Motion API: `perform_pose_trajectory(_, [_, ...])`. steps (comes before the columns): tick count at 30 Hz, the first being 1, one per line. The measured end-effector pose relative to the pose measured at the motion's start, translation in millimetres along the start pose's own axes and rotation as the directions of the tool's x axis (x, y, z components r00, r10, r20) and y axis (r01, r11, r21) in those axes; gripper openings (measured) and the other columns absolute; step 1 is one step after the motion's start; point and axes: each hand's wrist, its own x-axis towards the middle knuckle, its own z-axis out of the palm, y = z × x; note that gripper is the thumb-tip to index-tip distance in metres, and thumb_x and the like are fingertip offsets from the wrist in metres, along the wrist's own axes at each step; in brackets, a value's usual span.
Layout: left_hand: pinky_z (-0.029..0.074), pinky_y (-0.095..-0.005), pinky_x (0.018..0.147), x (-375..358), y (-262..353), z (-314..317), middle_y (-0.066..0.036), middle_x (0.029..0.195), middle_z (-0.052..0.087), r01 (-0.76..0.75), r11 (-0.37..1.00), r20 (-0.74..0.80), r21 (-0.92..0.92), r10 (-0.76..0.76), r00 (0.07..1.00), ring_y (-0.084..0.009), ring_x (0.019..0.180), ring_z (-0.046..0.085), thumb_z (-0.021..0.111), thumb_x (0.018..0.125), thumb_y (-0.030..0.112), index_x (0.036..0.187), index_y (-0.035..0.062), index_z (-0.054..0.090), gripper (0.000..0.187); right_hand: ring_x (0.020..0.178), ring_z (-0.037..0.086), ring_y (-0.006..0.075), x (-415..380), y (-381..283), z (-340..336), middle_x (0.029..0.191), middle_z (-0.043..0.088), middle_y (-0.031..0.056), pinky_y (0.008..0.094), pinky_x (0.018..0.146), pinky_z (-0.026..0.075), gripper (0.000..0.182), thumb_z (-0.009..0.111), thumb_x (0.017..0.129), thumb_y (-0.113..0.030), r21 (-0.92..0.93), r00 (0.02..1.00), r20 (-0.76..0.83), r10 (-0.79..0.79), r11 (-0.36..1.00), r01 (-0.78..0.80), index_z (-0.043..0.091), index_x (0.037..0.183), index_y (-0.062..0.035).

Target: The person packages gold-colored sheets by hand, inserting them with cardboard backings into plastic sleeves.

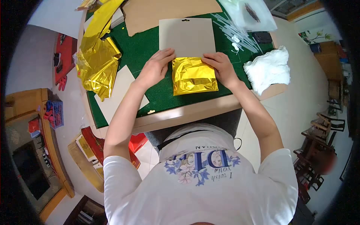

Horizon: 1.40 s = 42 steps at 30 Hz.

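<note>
A shiny gold foil packet [195,75] lies near the table's front edge, over the lower part of a grey-beige card [187,35] with a small hanging hole at its top. My left hand [155,67] rests at the card's lower left corner, its fingertips by the packet's upper left corner. At the packet's upper right, my right hand [222,68] touches the foil with its fingertips. The fingers of both hands lie close together, and what they grip, if anything, is hidden.
Crumpled gold foil [99,65] and another card [125,88] lie at the left of the green table mat [138,48]. Brown cardboard [168,9] is at the back. Clear strips [234,32], a dark case [262,37] and white cloth [268,71] lie at the right.
</note>
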Motion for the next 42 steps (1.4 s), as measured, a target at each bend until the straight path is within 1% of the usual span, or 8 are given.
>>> perform_pose_trajectory(5, [0.04, -0.0407, 0.108, -2.4, -0.3, 1.5, -0.016, 0.13, 0.057, 0.017, 1.0, -0.002, 0.015, -0.017, 1.0, -0.031, 0.127, 0.05, 0.054, 0.078, -0.007, 0.118, 0.0007, 0.061, 0.042, 0.105, 0.059, 0.0284, 0.3, -1.8, -0.2, 0.119, 0.063, 0.0066, 0.0385, 0.093, 0.044, 0.038, 0.066, 0.078, -0.005, -0.024, 1.0, -0.008, 0.0, 1.0, 0.0, 0.064, 0.115, -0.0101])
perform_pose_trajectory(8, [0.039, -0.0404, 0.109, -5.2, -2.2, 2.4, -0.013, 0.137, 0.052, 0.032, 0.999, 0.036, 0.001, -0.032, 0.999, -0.0313, 0.131, 0.046, 0.055, 0.08, -0.008, 0.125, 0.0032, 0.059, 0.047, 0.106, 0.059, 0.0281, -0.4, -1.7, 0.0, 0.119, 0.063, 0.0063, 0.0385, 0.094, 0.044, 0.038, 0.065, 0.078, -0.004, -0.018, 1.0, -0.013, 0.006, 1.0, -0.006, 0.064, 0.115, -0.0103])
perform_pose_trajectory(20, [0.044, -0.0386, 0.104, -9.3, 4.4, 1.7, -0.014, 0.129, 0.058, 0.035, 0.999, -0.025, 0.008, -0.035, 0.999, -0.0302, 0.126, 0.051, 0.059, 0.079, -0.004, 0.115, 0.0004, 0.063, 0.036, 0.107, 0.059, 0.0281, 0.5, -3.4, 0.1, 0.12, 0.063, 0.0064, 0.0381, 0.096, 0.043, 0.038, 0.065, 0.077, -0.003, -0.002, 0.999, -0.012, 0.038, 0.999, -0.038, 0.065, 0.114, -0.0091])
perform_pose_trajectory(22, [0.041, -0.0397, 0.107, -8.2, 6.6, -0.7, -0.015, 0.132, 0.056, 0.066, 0.997, 0.005, -0.026, -0.066, 0.998, -0.0316, 0.127, 0.05, 0.058, 0.08, -0.007, 0.119, 0.0009, 0.061, 0.041, 0.108, 0.059, 0.0279, 1.2, -3.9, 0.1, 0.12, 0.064, 0.0066, 0.0376, 0.096, 0.043, 0.038, 0.065, 0.077, -0.002, 0.032, 0.997, -0.028, 0.066, 0.997, -0.065, 0.065, 0.114, -0.0089])
perform_pose_trajectory(29, [0.041, -0.0409, 0.107, -7.0, 14.1, -1.8, -0.016, 0.131, 0.056, 0.15, 0.974, -0.01, -0.169, -0.153, 0.988, -0.0329, 0.128, 0.048, 0.061, 0.079, -0.004, 0.118, 0.0019, 0.059, 0.04, 0.107, 0.059, 0.028, 2.2, -4.6, -2.1, 0.119, 0.064, 0.0074, 0.037, 0.096, 0.043, 0.037, 0.066, 0.077, -0.003, 0.053, 0.997, -0.021, 0.078, 0.996, -0.077, 0.065, 0.113, -0.0086])
perform_pose_trajectory(32, [0.043, -0.04, 0.104, -7.6, 12.0, 1.4, -0.016, 0.129, 0.057, 0.147, 0.985, -0.087, -0.089, -0.155, 0.984, -0.0321, 0.127, 0.049, 0.063, 0.079, 0.001, 0.116, 0.0017, 0.06, 0.037, 0.107, 0.058, 0.0283, 1.8, -3.2, -0.3, 0.118, 0.064, 0.0072, 0.0371, 0.095, 0.043, 0.037, 0.066, 0.077, -0.004, 0.015, 0.999, -0.025, 0.049, 0.999, -0.048, 0.065, 0.113, -0.0083])
perform_pose_trajectory(34, [0.043, -0.0401, 0.104, -8.4, 7.1, 4.2, -0.016, 0.13, 0.057, 0.072, 0.989, -0.136, 0.128, -0.055, 0.989, -0.0322, 0.127, 0.049, 0.064, 0.08, 0.004, 0.119, 0.002, 0.061, 0.038, 0.108, 0.058, 0.0288, 1.3, -4.2, -0.3, 0.118, 0.063, 0.0074, 0.0378, 0.095, 0.043, 0.036, 0.067, 0.078, -0.005, 0.014, 0.999, -0.014, 0.05, 0.999, -0.05, 0.065, 0.114, -0.0086])
perform_pose_trajectory(42, [0.042, -0.0408, 0.105, -10.4, 5.4, 3.5, -0.015, 0.133, 0.055, 0.084, 0.987, -0.069, 0.136, -0.075, 0.995, -0.0322, 0.126, 0.049, 0.062, 0.086, 0.007, 0.124, 0.0043, 0.06, 0.039, 0.111, 0.057, 0.0286, 1.6, -7.7, 1.2, 0.12, 0.061, 0.0078, 0.0387, 0.096, 0.043, 0.034, 0.066, 0.079, -0.006, -0.044, 0.998, -0.037, 0.048, 0.998, -0.05, 0.065, 0.112, -0.0105])
